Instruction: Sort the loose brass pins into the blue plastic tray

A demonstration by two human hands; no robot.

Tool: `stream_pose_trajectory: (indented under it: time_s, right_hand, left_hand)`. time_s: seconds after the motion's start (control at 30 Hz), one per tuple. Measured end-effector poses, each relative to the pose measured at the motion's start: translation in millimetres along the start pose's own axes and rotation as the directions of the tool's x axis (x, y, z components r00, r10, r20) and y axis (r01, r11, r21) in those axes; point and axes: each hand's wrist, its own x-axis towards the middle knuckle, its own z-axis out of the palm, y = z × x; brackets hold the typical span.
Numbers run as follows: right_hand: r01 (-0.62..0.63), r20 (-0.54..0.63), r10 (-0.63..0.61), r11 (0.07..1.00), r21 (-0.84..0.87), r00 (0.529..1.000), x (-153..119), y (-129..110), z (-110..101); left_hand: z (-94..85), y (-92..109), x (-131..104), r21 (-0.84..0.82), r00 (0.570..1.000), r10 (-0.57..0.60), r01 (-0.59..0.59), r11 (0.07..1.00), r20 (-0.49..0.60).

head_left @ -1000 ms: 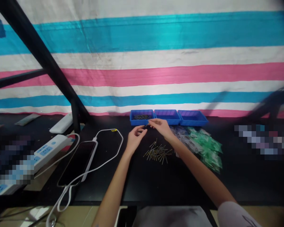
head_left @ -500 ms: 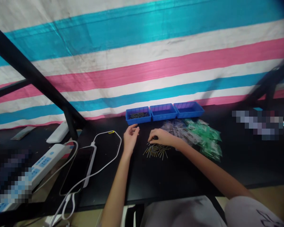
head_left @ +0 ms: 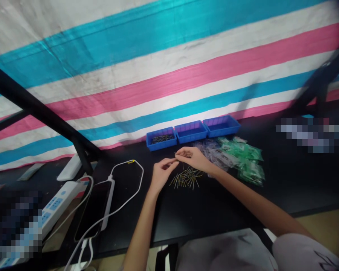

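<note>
On the black table lies a pile of thin gold-and-silver metal rods [head_left: 186, 178], like small drill bits or long screws; their exact kind is too small to tell. Just above the pile, my right hand [head_left: 194, 158] pinches a thin metal rod [head_left: 183, 165], which pokes out below its fingers. My left hand [head_left: 162, 172] is closed, its thumb and forefinger pressed together and meeting the right fingertips. What the left fingers hold, if anything, is hidden. Behind the hands stands a blue bin [head_left: 148, 143] with similar thin metal pieces inside.
Two more blue bins [head_left: 191, 140] stand in line to the right. Clear packets [head_left: 219, 156] and green packets [head_left: 251, 165] lie beside my right hand. At left are a phone [head_left: 93, 210], a looping white cable [head_left: 142, 177] and a power strip [head_left: 56, 201].
My left hand has moved right and closed, its fingertips now meeting those of my right hand. The right hand has risen slightly from the pile with a thin metal rod. The view has tilted slightly.
</note>
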Motion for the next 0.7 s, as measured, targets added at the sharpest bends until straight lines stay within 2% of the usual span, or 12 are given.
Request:
stream_pose_trajectory:
  time_s: [0.07,0.17,0.37,0.47,0.57,0.7]
  right_hand:
    - [-0.040,0.016,0.038,0.994,0.105,0.999,-4,-2,3]
    - [-0.054,0.047,0.048,0.991,0.125,0.998,-9,-2,5]
    - [0.074,0.084,-0.069,0.996,-0.047,0.994,-15,-6,7]
    - [0.066,0.104,-0.061,0.996,-0.051,0.993,-16,-8,9]
    - [0.076,0.076,-0.068,0.991,-0.112,0.995,-17,-9,11]
    - [0.146,0.039,-0.140,0.961,-0.235,0.989,-19,-11,13]
  left_hand:
    - [2.0,2,-3,-0.008,0.999,0.005,-0.005,1.000,-0.032]
    - [2.9,5,-8,0.035,0.996,0.016,-0.013,0.999,-0.092]
    - [7.8,6,-18,0.129,0.987,0.094,-0.077,0.989,-0.131]
    - [12.3,3,-23,0.084,0.979,0.084,-0.069,0.994,-0.187]
    - [15.5,0,-26,0.053,0.971,0.041,-0.029,0.998,-0.237]
    - [17.9,0,-27,0.072,0.961,0.035,-0.015,0.997,-0.273]
